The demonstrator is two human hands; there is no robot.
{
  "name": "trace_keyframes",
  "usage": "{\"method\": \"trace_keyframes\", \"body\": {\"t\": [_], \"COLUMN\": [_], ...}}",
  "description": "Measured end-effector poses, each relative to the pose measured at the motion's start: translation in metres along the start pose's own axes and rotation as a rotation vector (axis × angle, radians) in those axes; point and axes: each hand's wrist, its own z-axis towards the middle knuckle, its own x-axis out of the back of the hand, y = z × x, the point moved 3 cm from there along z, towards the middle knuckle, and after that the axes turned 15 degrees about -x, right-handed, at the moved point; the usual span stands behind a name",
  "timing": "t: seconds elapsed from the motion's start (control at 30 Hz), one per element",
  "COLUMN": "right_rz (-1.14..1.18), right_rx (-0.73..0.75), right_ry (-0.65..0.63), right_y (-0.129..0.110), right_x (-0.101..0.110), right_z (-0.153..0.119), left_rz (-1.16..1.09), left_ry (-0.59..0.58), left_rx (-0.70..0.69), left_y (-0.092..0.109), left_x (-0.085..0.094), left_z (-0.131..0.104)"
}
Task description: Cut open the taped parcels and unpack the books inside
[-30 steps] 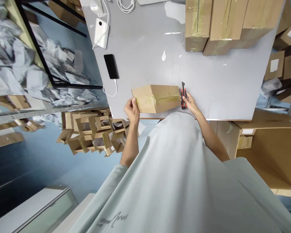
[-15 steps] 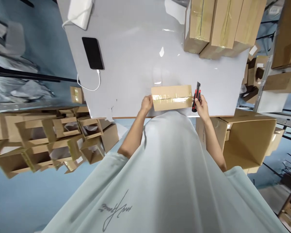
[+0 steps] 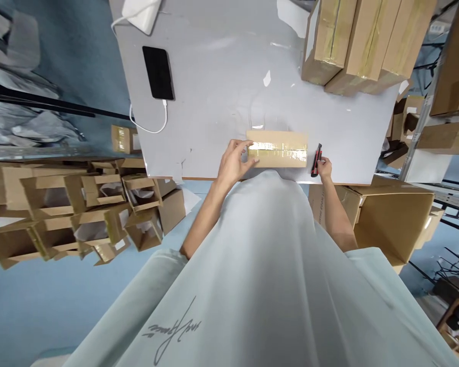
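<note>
A small cardboard box (image 3: 277,149) lies near the front edge of the table, with shiny clear tape along its upper face. My left hand (image 3: 232,161) grips its left end, thumb on the near side and fingers toward the far side. To the right of the box, a red and black utility knife (image 3: 316,162) points away from me, apart from the box. The fingers of my right hand (image 3: 324,168) are closed on the knife's right side, low over the tabletop. Whether the blade is out is too small to tell.
Several taped cartons (image 3: 363,46) stand at the table's far right. A black phone (image 3: 158,73) with a white cable and a white device (image 3: 141,14) lie on the left. Open boxes (image 3: 57,204) are stacked at lower left; a large open carton (image 3: 390,219) stands at lower right.
My right hand has moved away from the box's right end with the knife, lowering it toward the table. My left hand has opened wider around the box's left end. The view has shifted slightly.
</note>
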Motion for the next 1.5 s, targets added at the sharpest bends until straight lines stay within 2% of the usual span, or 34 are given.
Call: {"method": "trace_keyframes", "body": {"t": [0.1, 0.13, 0.2, 0.3, 0.4, 0.53, 0.73, 0.87, 0.97, 1.1, 1.27, 1.4, 1.5], "right_rz": [-0.029, -0.039, -0.083, -0.275, -0.562, -0.788, -0.857, -0.841, -0.821, -0.837, -0.731, -0.700, -0.838], "right_rx": [0.091, 0.186, 0.466, 0.869, 1.034, 1.066, 1.053, 1.043, 1.032, 1.004, 1.032, 0.959, 0.893], "right_ry": [0.029, 0.020, -0.029, -0.108, -0.125, -0.072, -0.058, -0.019, 0.000, -0.037, -0.151, -0.225, -0.235], "right_y": [-0.011, -0.018, -0.036, -0.062, -0.082, -0.099, -0.102, -0.098, -0.089, -0.072, -0.059, -0.070, -0.087], "right_x": [0.009, 0.013, 0.017, 0.015, 0.005, -0.008, -0.013, -0.011, -0.014, -0.018, -0.005, 0.009, 0.008], "right_z": [-0.010, -0.017, -0.040, -0.087, -0.123, -0.143, -0.151, -0.159, -0.163, -0.168, -0.182, -0.185, -0.184], "left_rz": [0.116, 0.168, 0.269, 0.372, 0.415, 0.444, 0.502, 0.538, 0.507, 0.445, 0.374, 0.292, 0.244], "left_ry": [-0.061, -0.089, -0.155, -0.253, -0.315, -0.379, -0.409, -0.346, -0.244, -0.154, -0.187, -0.162, -0.216], "left_rx": [-0.055, -0.069, -0.083, -0.071, -0.049, -0.045, -0.045, -0.062, -0.064, -0.078, -0.153, -0.198, -0.230], "left_y": [0.008, 0.011, 0.017, 0.024, 0.027, 0.025, 0.028, 0.032, 0.030, 0.026, 0.041, 0.060, 0.065], "left_x": [-0.002, -0.003, -0.005, -0.010, -0.014, -0.017, -0.020, -0.023, -0.026, -0.029, -0.028, -0.029, -0.037], "left_z": [0.002, 0.002, 0.002, 0.004, 0.008, 0.015, 0.021, 0.013, 0.002, -0.011, -0.027, -0.029, -0.013]}}
